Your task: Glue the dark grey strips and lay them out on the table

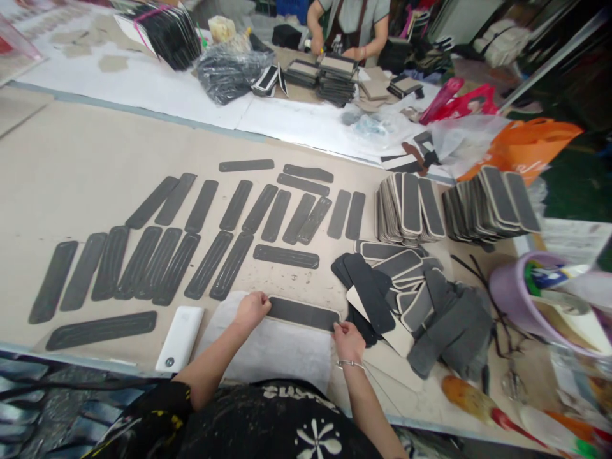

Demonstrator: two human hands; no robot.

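A long dark grey strip with a pale border (304,313) lies across the top of a white sheet (287,357) in front of me. My left hand (253,310) pinches its left end. At its right end my right hand (349,341) has thumb and finger closed on the corner. Just beyond it lies a dark strip with glossy streaks (285,256). Many similar grey strips (162,261) are spread over the table to the left. Close to my right hand is a loose heap of dark and pale-edged pieces (382,293).
Stacks of bordered strips (408,207) stand at the right, beside a purple bucket (509,287). A white power bank (180,338) sits left of the sheet. An amber bottle with a red nozzle (471,398) lies front right. Across the table a person (351,32) handles stacked pieces.
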